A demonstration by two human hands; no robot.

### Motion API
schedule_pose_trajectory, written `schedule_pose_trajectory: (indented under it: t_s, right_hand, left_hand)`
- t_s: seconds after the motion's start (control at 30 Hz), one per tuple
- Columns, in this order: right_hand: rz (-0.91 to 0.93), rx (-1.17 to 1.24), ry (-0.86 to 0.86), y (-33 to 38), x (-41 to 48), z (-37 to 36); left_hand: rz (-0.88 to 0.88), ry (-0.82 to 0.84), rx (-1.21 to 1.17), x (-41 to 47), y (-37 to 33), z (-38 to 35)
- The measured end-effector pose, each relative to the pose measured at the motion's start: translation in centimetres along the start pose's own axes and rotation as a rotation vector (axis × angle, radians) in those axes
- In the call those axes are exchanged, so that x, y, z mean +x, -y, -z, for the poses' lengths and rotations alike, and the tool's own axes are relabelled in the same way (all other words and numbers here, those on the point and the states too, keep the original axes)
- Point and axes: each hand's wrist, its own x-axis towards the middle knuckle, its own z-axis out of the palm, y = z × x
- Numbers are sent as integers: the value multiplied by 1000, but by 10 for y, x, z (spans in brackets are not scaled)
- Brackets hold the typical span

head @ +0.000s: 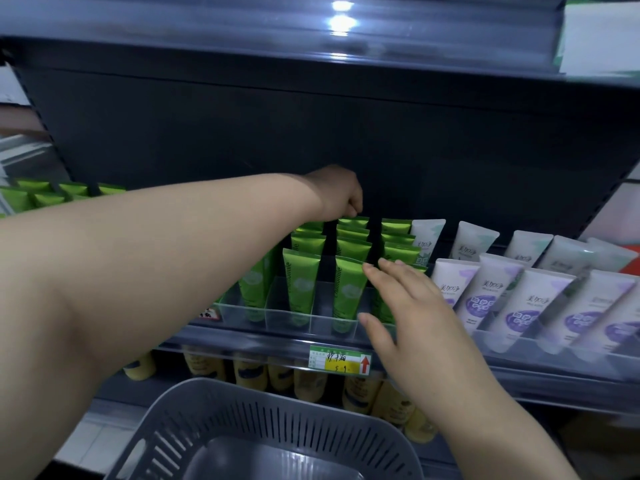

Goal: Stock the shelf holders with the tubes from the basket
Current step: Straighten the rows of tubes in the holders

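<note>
Hands at the rows of green tubes, centre of the frame

The left hand (341, 192), arm stretched in from the left edge, curled its fingers down and pinched the crimped top of the rearmost green tube (353, 221). The right hand (408, 306) lay open with fingers spread, its fingertips touching the front matte green tubes (299, 282) marked "Chamomile", which stood in a clear plastic holder (311, 317). At right leaned glossy white-and-purple tubes (519, 306) printed 美加净. A green-and-yellow price label (339, 362) bore a red arrow. The grey slotted plastic basket (242, 420) sat at bottom centre.
</note>
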Motion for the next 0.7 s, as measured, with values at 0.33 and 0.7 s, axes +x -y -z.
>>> schedule_pose_trajectory:
  t_s: [0.33,0.7]
  right_hand:
    - [-3,7,8,1,1,-1]
    - [-8,18,18,2,0,-1]
  left_hand:
    - [18,15,-16,3,2,-4]
    - [35,-27,48,1,18,19]
